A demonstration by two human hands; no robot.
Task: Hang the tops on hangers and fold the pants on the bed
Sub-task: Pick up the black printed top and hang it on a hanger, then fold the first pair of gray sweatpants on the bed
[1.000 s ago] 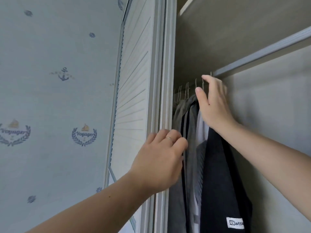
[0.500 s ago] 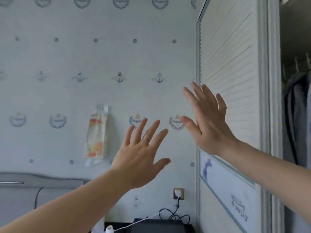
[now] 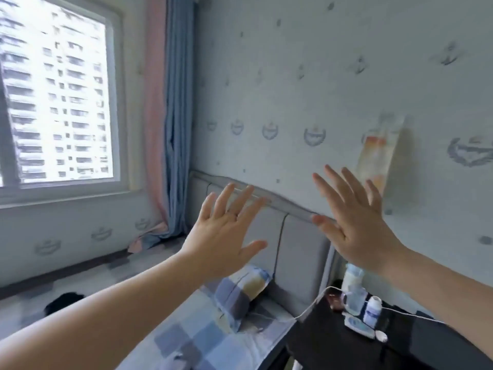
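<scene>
My left hand (image 3: 226, 233) and my right hand (image 3: 349, 222) are raised in the air in front of me, fingers spread, both holding nothing. Below them lies the bed (image 3: 202, 340) with a blue, grey and white checked sheet and a matching pillow (image 3: 240, 292). A dark garment (image 3: 62, 303) lies on the bed at the far left. The wardrobe and the hung tops are out of view.
A grey padded headboard (image 3: 301, 244) runs along the patterned wall. A black bedside table (image 3: 354, 340) at the right carries bottles, a white cable and small items. A window (image 3: 58, 92) and blue-and-pink curtains (image 3: 170, 116) fill the left.
My hands left the hanger and clothes in the wardrobe and came away open. The view swung left from the wardrobe across the wall to the bed and window.
</scene>
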